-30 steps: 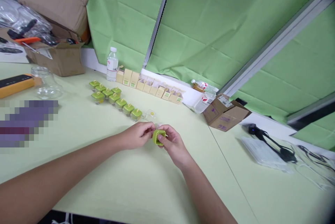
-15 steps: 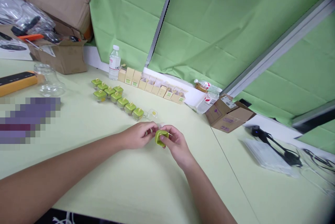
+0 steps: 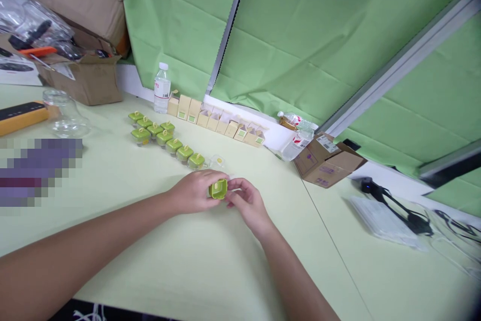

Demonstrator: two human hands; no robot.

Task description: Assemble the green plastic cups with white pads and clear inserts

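Pale green cloth panels [image 3: 300, 35]: hang beyond the row of small clear containers with glossy green lids [image 3: 164, 137], the landmark for every place below.
Pale, smooth table [image 3: 150, 256]: bears the row and stretches well past both its ends.
Brown cardboard carton with open flaps [image 3: 99, 79]: beyond the row and to its left.
Brown cardboard carton with purple print [image 3: 319, 161]: well to the row's right.
Line of small beige paperboard boxes [image 3: 213, 121]: beyond the row, several open at the top.
Clear plastic bottle with a white cap [image 3: 162, 90]: upright beyond the row, at the left end of the boxes.
Left hand [image 3: 193, 192]: on the near side of the row's right end, fingers pinching a hollow green square-mouthed piece [image 3: 218, 191].
Right hand [image 3: 248, 206]: right of that piece, fingers curled close to its edge; whether they touch it or pinch anything, I cannot tell.
Clear container showing no green lid [image 3: 217, 162]: at the row's right end, just past the left fingers.
Slip risk: only the left fingers plainly hold the piece, and its walls look smooth, so an uneven push from the right could pop it loose onto the table.
Knock risk: the left hand sits so near the row's end that a careless sideways sweep might topple the unlidded container or shove its neighbours askew.
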